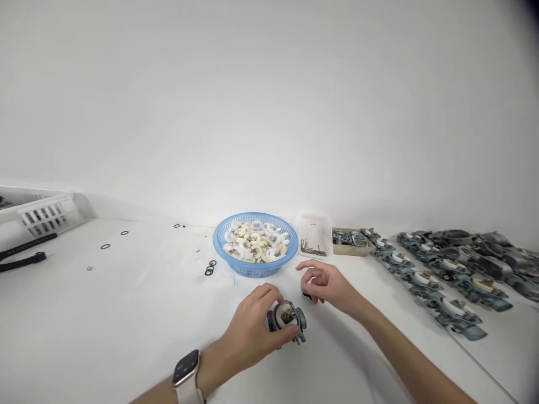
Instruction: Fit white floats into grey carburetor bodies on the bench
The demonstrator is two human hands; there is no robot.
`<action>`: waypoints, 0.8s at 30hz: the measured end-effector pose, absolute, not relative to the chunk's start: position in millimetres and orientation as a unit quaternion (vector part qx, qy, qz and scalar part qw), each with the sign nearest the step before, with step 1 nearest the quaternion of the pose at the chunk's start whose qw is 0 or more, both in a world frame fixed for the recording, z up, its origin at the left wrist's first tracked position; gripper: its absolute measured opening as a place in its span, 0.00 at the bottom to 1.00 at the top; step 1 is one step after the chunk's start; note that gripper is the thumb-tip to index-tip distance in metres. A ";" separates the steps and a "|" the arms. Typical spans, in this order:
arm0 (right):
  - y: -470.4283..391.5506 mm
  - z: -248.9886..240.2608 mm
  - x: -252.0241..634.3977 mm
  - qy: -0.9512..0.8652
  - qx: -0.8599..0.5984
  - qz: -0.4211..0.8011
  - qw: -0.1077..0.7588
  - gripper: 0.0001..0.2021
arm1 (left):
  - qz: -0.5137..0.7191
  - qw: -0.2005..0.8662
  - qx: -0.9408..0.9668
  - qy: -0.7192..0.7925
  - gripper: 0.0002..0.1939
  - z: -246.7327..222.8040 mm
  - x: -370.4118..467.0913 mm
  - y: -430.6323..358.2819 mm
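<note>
My left hand (256, 322) is closed around a grey metal carburetor (301, 321) with a white ring-shaped float on its upper side. Fingers and thumb grip it from both sides, low over the white table. Just to the right and a little farther back is my right hand (326, 286). Its thumb and fingertips are pinched on a small black object (307, 295), mostly hidden by the fingers, whose kind I cannot make out. Beyond both hands stands a blue plastic basket (219, 247) heaped with white and yellowish floats (256, 241).
Behind the right hand are a white tray (315, 224) with thin metal pins and a box (357, 250) of metal parts. Rows of carburetors (458, 308) lie at the right. Black rubber rings (209, 271) lie left of the basket; a white crate (50, 216) stands far left.
</note>
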State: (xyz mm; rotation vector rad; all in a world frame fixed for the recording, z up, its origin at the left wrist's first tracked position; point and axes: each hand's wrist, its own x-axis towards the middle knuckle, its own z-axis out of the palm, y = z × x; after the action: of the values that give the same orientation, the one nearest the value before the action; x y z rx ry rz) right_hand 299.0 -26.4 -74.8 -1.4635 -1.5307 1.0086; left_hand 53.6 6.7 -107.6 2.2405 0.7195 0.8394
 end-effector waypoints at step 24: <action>-42.1 -83.7 268.6 -0.520 -0.517 0.495 0.467 0.08 | 0.291 0.344 0.866 0.220 0.09 -97.9 52.8 4.2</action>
State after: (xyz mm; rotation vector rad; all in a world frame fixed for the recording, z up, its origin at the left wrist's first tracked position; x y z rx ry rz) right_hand 268.6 -42.1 -83.7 -1.2678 -1.2748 1.2144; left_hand 52.8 4.2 -97.9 2.2488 0.5707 0.7552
